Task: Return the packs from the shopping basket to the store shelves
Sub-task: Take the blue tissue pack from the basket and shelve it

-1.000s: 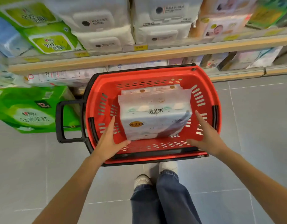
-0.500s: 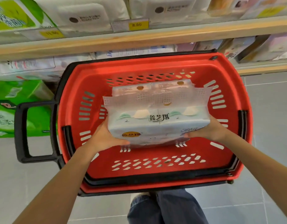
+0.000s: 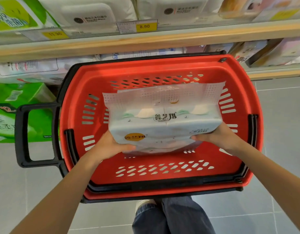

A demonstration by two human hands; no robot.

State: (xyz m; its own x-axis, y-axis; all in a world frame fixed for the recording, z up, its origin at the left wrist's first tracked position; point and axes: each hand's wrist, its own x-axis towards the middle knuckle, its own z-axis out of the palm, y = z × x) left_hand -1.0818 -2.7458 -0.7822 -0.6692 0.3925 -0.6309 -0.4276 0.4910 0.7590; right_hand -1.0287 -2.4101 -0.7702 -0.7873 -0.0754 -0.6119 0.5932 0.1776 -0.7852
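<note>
A white tissue pack (image 3: 164, 122) with a perforated top flap and an orange oval label hangs inside the red shopping basket (image 3: 164, 177), lifted off its floor. My left hand (image 3: 108, 146) grips its lower left corner. My right hand (image 3: 218, 135) grips its lower right edge. I cannot tell whether another pack lies behind it in the basket. The basket stands on the floor in front of the wooden store shelves (image 3: 146, 41).
The basket's black handle (image 3: 22, 135) sticks out to the left. Green tissue packs (image 3: 12, 114) stand on the floor at the left. White wipe packs (image 3: 88, 14) fill the upper shelf above yellow price tags (image 3: 144, 26). My legs (image 3: 173, 215) are just behind the basket.
My hands went from hovering open beside the pack to gripping its two lower corners and raising it. The view has moved closer to the basket and shelf.
</note>
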